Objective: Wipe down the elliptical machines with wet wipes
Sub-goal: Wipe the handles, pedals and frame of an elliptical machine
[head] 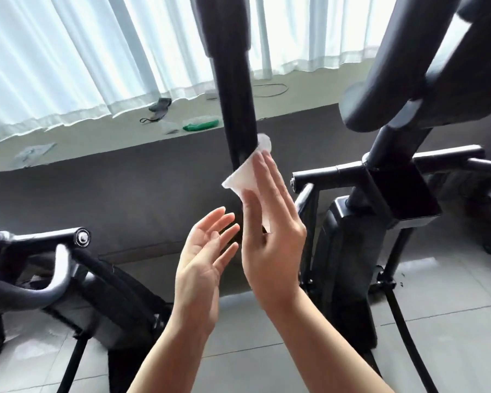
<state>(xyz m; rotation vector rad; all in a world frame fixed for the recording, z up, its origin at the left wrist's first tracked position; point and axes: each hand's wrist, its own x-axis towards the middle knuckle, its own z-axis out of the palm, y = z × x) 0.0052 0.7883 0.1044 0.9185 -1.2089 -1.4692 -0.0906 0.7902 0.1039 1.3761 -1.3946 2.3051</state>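
**Wipe pressed to the elliptical's upright bar**

Wipe [245, 173], white, lies against the black upright bar [237, 109] under our right hand [270, 222], whose straight fingers press it flat; the hand covers its lower part. Our left hand [203, 262] hovers just beside, palm up, fingers spread, holding nothing. The bar's top is cut off. Small items on the windowsill [97, 143] are too blurred to identify.

Black elliptical post [236, 89], white wipe [245, 174], green packet [200, 126], white curtains [68, 52], grey floor tiles [451, 321]
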